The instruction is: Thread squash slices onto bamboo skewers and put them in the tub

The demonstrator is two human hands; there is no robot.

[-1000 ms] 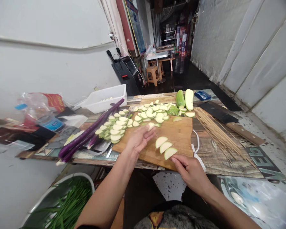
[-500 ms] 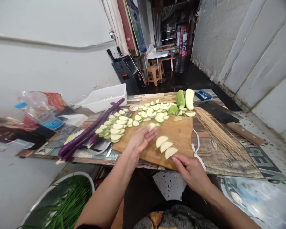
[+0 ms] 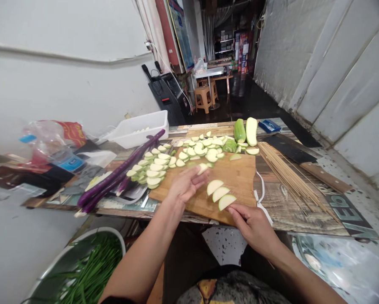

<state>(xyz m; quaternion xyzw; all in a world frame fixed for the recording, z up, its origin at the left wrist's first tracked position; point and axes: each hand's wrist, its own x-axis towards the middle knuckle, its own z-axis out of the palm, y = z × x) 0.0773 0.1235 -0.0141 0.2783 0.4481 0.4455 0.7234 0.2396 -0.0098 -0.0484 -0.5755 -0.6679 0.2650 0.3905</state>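
A wooden cutting board (image 3: pixel 236 177) lies on the table with three pale squash slices (image 3: pixel 220 194) in a row near its front edge. My left hand (image 3: pixel 185 186) rests on the board's left part, fingers stretched forward and pinching one squash slice (image 3: pixel 202 168) at their tips. At the board's near edge my right hand (image 3: pixel 253 226) has its fingers curled and pinched together right beside the nearest slice (image 3: pixel 226 201); what they hold, if anything, is too small to see. Several more cut slices (image 3: pixel 177 158) are heaped along the board's far and left sides.
Two squash halves (image 3: pixel 245 131) lie at the back. A bundle of bamboo skewers (image 3: pixel 287 177) and a cleaver (image 3: pixel 300 158) lie right of the board. Long purple eggplants (image 3: pixel 120 175), a white tub (image 3: pixel 139 128) and plastic bags (image 3: pixel 53 147) are on the left. A bowl of green chives (image 3: pixel 91 270) sits below.
Both hands stay where they were; only the view shifts very slightly.
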